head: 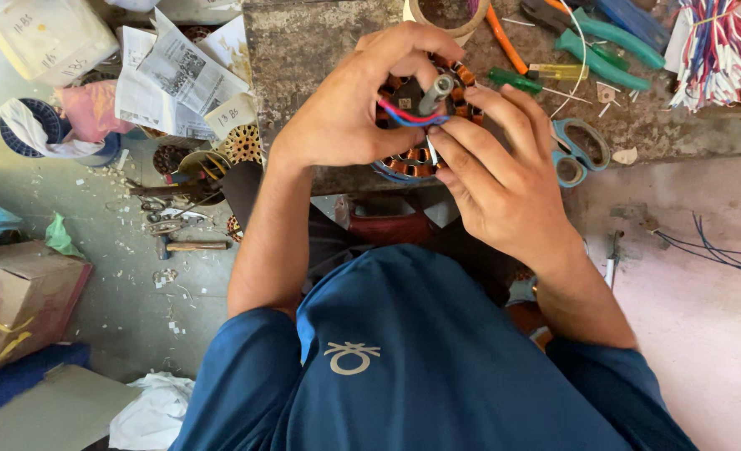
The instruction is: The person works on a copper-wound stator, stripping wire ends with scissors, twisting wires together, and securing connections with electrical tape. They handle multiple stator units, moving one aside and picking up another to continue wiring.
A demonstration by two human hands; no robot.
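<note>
Both gripping a coil ring [420,125] at the bench [320,50] edge: left hand [349,104] clasped over its 9 o'clock side, right hand [495,171] pinching red and blue wires [404,115] at 3 o'clock. Scissors [575,150] at 3 o'clock, nearby.

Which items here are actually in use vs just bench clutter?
In use:
left hand and right hand on the copper-wound stator
red and blue wires
grey shaft

Lying about:
scissors
green pliers
screwdriver
tape roll
wire bundle
hammer
</note>
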